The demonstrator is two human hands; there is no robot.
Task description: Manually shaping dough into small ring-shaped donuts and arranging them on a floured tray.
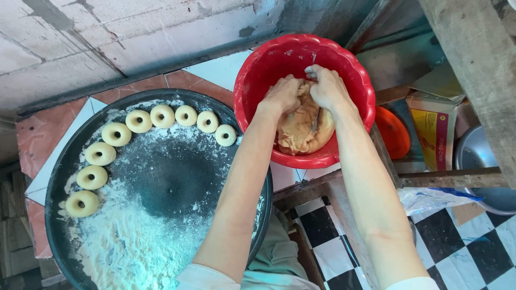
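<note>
- A round dark tray (64,161) lies at the left on a tiled table (220,70), its middle and near side dusted with white flour (140,236).
- Eight ring-shaped pieces of raw dough (116,134) sit along the tray's far-left rim in one curved row, each with a small hole, each close beside the next.
- The left hand (282,96) reaches into a red plastic bowl (258,70) with a scalloped rim; its fingers are curled and pressed into the dough mass (298,134), gripping it.
- The one pale, sticky dough mass fills the bowl's near half, under and between both hands.
- The right hand (327,86) is also in the bowl, just beside the left, fingers bent down and clutching the top of the dough.
- One orange round lid (393,131) stands just to the right of the bowl, partly hidden behind its rim.
- One cardboard package (436,134) stands right of the lid: boxy, yellow front panel with a magenta band, printed text on it.
- A clear plastic bag (430,198) lies below the package, over a checkered black-and-white floor (473,252).
- One metal bowl (475,153) shows at the far right edge.
</note>
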